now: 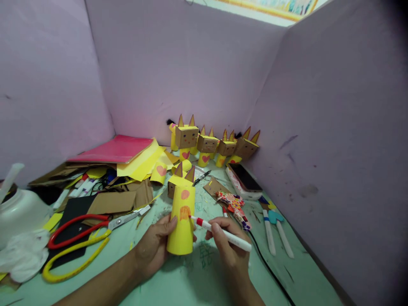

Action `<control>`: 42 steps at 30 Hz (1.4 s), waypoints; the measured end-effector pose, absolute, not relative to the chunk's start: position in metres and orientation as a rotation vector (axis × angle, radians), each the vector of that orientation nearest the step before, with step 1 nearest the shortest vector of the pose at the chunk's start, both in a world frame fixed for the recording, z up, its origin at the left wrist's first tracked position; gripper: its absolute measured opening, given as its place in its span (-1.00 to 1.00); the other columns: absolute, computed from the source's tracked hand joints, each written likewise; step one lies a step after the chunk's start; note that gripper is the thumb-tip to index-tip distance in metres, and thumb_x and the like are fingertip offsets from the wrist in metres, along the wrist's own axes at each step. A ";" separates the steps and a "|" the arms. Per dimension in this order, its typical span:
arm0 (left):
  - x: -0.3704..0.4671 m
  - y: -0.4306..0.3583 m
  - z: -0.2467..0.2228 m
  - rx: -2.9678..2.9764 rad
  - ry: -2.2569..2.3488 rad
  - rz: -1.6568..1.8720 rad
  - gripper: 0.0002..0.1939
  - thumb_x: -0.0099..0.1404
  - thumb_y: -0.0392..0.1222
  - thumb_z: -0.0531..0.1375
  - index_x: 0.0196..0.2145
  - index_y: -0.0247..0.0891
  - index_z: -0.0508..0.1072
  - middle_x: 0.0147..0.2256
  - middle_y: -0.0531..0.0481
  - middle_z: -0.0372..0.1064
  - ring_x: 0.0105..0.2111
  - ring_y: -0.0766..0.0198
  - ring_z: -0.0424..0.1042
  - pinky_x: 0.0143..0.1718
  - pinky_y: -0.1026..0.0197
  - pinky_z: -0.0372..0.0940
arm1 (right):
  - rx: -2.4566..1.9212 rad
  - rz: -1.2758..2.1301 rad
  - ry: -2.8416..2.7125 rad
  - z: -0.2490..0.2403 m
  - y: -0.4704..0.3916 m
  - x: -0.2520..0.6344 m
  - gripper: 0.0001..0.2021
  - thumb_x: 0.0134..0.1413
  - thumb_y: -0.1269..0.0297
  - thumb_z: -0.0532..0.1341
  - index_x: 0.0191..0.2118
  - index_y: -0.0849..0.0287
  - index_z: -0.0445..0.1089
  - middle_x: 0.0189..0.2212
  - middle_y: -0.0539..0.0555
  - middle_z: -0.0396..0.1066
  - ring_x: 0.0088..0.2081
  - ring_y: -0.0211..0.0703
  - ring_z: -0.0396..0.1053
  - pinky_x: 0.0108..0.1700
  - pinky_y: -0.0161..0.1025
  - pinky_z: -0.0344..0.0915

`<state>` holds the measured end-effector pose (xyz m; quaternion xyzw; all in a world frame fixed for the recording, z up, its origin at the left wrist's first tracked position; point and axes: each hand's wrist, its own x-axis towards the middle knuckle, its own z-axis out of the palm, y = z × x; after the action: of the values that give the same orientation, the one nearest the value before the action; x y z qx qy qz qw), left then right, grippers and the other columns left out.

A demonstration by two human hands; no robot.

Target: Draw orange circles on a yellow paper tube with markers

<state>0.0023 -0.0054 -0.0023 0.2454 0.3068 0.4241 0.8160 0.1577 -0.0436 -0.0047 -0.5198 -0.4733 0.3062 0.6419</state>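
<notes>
Centrally, the left hand (156, 243) grasps a yellow paper tube (180, 229) over the green table (159, 285); the right hand (231, 250) grips a white marker (236, 240), its tip (191, 217) at the tube's orange patch (184, 212); red-and-yellow scissors (119, 222) lie to the left; box-headed figures (208, 143) stand near the back wall (191, 63).

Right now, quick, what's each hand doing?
Left hand: closed around the yellow paper tube, holding it.
Right hand: closed on the white marker, red-ringed tip at the tube's orange patch.
</notes>
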 end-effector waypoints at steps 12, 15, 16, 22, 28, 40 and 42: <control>0.003 -0.006 -0.001 0.525 0.644 0.900 -0.79 0.19 -0.22 0.18 -0.24 -0.40 0.44 -0.36 -0.18 0.51 -0.40 0.10 0.50 -0.29 0.12 0.34 | -1.176 0.671 -1.075 -0.005 -0.043 0.159 -0.76 -0.03 0.11 0.21 -0.53 0.18 0.41 -0.66 -0.03 0.34 -0.60 -0.26 0.24 -0.56 -0.36 0.13; 0.003 -0.006 -0.002 0.524 0.635 0.906 -0.79 0.19 -0.22 0.19 -0.24 -0.40 0.45 -0.35 -0.19 0.51 -0.40 0.12 0.50 -0.29 0.12 0.34 | -1.185 0.660 -1.096 -0.004 -0.044 0.159 -0.76 -0.02 0.12 0.21 -0.52 0.17 0.41 -0.67 -0.03 0.34 -0.61 -0.27 0.24 -0.57 -0.36 0.13; 0.003 -0.006 -0.002 0.523 0.634 0.907 -0.79 0.18 -0.21 0.19 -0.25 -0.41 0.45 -0.36 -0.18 0.51 -0.41 0.12 0.50 -0.30 0.13 0.34 | -1.188 0.659 -1.109 -0.003 -0.044 0.159 -0.76 -0.02 0.11 0.20 -0.53 0.17 0.41 -0.67 -0.03 0.35 -0.61 -0.26 0.24 -0.57 -0.35 0.13; 0.004 -0.006 -0.002 0.501 0.667 0.909 -0.85 0.19 -0.24 0.18 -0.31 -0.39 0.44 -0.43 -0.15 0.50 -0.45 0.14 0.50 -0.36 0.15 0.34 | -1.209 0.654 -1.140 -0.004 -0.045 0.158 -0.74 -0.05 0.09 0.21 -0.56 0.17 0.40 -0.69 -0.03 0.35 -0.61 -0.26 0.23 -0.56 -0.35 0.11; 0.004 -0.007 -0.003 0.513 0.640 0.904 -0.82 0.19 -0.23 0.19 -0.28 -0.40 0.44 -0.39 -0.16 0.51 -0.43 0.14 0.50 -0.33 0.14 0.34 | -1.212 0.642 -1.117 -0.004 -0.044 0.158 -0.74 -0.04 0.09 0.21 -0.55 0.17 0.40 -0.68 -0.03 0.34 -0.61 -0.26 0.22 -0.56 -0.35 0.11; 0.004 -0.006 0.001 0.502 0.629 0.904 -0.81 0.16 -0.24 0.22 -0.27 -0.40 0.44 -0.38 -0.17 0.52 -0.43 0.13 0.50 -0.33 0.14 0.34 | -1.210 0.644 -1.116 -0.005 -0.045 0.160 -0.74 -0.03 0.09 0.21 -0.54 0.17 0.40 -0.68 -0.02 0.34 -0.60 -0.24 0.24 -0.57 -0.35 0.13; 0.004 -0.007 0.000 0.504 0.621 0.901 -0.80 0.16 -0.24 0.22 -0.26 -0.41 0.44 -0.37 -0.18 0.51 -0.43 0.14 0.50 -0.32 0.14 0.33 | -1.207 0.646 -1.110 -0.005 -0.045 0.159 -0.75 -0.03 0.09 0.21 -0.54 0.17 0.40 -0.67 -0.02 0.34 -0.60 -0.24 0.24 -0.58 -0.35 0.12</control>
<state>0.0039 -0.0066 -0.0001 0.2369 0.2922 0.4237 0.8240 0.1591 -0.0448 -0.0046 -0.5283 -0.4860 0.2829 0.6362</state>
